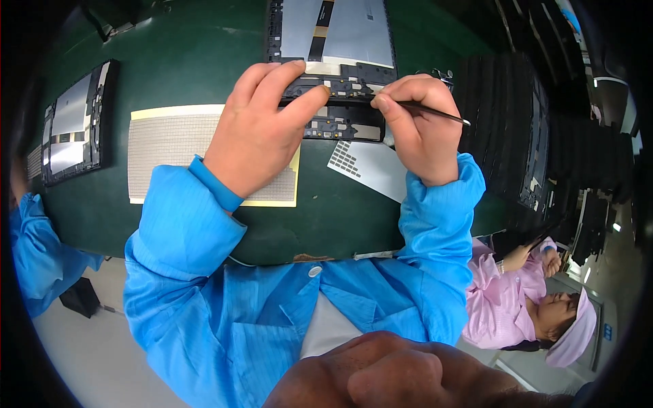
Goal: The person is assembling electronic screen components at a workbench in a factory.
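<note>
A flat display panel point(354, 32) with a silvery back and black frame lies in front of me, a black ribbon strip point(321, 30) running down it. My left hand point(262, 122) rests on its near left edge, thumb and forefinger apart and touching the frame. In my right hand point(423, 122), thumb and forefinger pinch slim black tweezers point(435, 112), whose tip reaches the frame's near edge. Just nearer lies a dark strip with small metal parts point(347, 128), partly hidden by my left hand. Beneath my left wrist is a sheet of small beige grid pieces point(177, 146).
A white sheet with small dark stickers point(367, 166) lies near my right wrist. Another panel point(75, 126) stands at the left of the green table point(183, 68). Stacked black frames point(493, 122) stand at right. A person in pink point(503, 299) sits right; a blue sleeve point(44, 251) shows left.
</note>
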Available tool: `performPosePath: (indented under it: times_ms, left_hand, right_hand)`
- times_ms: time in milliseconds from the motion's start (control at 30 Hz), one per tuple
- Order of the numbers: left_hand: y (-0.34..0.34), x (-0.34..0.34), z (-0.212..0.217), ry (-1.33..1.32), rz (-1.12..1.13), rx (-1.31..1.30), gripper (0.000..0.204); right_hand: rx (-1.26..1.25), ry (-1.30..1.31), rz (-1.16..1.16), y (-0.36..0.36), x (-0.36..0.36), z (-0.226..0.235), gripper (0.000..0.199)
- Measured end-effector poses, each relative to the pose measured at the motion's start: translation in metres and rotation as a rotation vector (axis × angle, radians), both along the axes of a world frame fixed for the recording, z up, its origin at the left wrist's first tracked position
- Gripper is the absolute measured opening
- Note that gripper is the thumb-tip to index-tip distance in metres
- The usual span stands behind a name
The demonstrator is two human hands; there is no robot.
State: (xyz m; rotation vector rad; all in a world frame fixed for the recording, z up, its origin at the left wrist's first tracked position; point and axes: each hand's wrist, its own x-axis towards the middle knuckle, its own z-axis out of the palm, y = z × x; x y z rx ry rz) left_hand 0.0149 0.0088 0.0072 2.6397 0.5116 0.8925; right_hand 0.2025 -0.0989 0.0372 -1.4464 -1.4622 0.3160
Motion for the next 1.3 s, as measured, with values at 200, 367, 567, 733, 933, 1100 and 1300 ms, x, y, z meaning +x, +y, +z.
performPosePath:
  times_ms: [200, 367, 567, 733, 933, 1100, 1300]
  left_hand:
    - [-0.001, -0.001, -0.001, 0.009, -0.009, -0.024, 0.045]
    - [-0.001, 0.001, -0.001, -0.02, 0.022, 0.035, 0.041]
    - [-0.001, 0.0, -0.002, 0.0, -0.012, -0.031, 0.045]
    - [0.0, 0.002, -0.003, -0.023, 0.012, 0.035, 0.041]
    - [0.0, 0.001, 0.0, 0.005, -0.014, -0.022, 0.045]
    - [-0.002, 0.0, -0.001, 0.011, -0.01, -0.023, 0.044]
    - [-0.002, 0.001, -0.001, -0.001, 0.029, 0.036, 0.041]
  right_hand:
    - [-0.018, -0.123, 0.008, 0.001, -0.003, 0.005, 0.013]
    - [-0.021, -0.14, 0.007, 0.001, -0.006, 0.006, 0.014]
    - [-0.052, -0.144, -0.023, 0.003, -0.012, 0.01, 0.015]
    - [-0.048, -0.472, 0.06, 0.003, -0.019, 0.02, 0.018]
    - [-0.107, 0.217, -0.01, -0.001, -0.005, 0.01, 0.014]
    - [-0.128, 0.311, -0.02, 0.003, 0.0, 0.008, 0.013]
    - [-0.143, 0.274, -0.012, 0.004, 0.001, 0.008, 0.013]
